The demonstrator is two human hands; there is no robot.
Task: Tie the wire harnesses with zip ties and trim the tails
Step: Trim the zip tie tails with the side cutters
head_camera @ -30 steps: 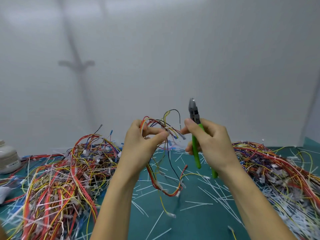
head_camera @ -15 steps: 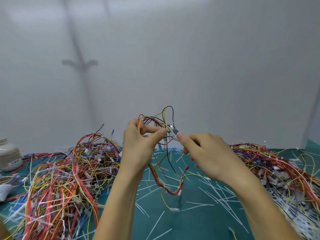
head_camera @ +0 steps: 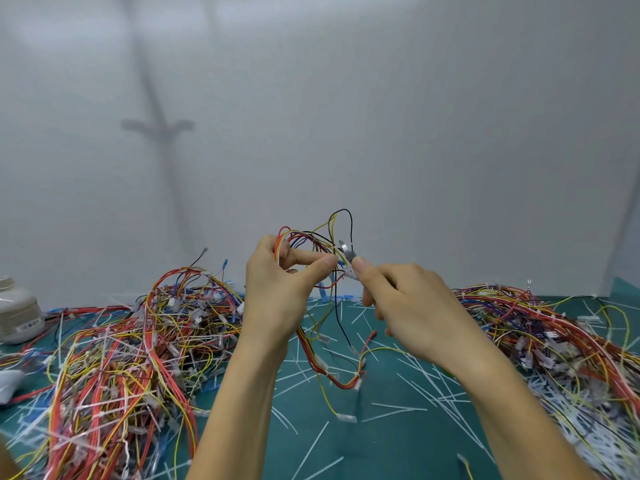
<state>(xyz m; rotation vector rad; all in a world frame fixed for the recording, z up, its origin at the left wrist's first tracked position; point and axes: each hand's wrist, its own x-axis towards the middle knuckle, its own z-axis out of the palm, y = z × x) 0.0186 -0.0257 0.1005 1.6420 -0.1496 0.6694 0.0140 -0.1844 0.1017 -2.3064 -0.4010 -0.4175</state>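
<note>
Two hands above the table (head_camera: pixel 388 434): left hand (head_camera: pixel 277 299) pinches the wire harness (head_camera: pixel 313 237), right hand (head_camera: pixel 412 306) curls round the cutters (head_camera: pixel 347 252), tip at the wires.

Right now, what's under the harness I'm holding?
The green mat, littered with cut white tie tails. Your forearms hide part of it.

Our forearms slanted up from the lower edge, converging at centre. Our left hand (head_camera: pixel 282 296) pinched the harness (head_camera: pixel 304 237) between thumb and curled forefinger. Our right hand (head_camera: pixel 412 306), its back toward us, gripped the cutters (head_camera: pixel 347 253), forefinger stretched along them, close beside the left thumb.
</note>
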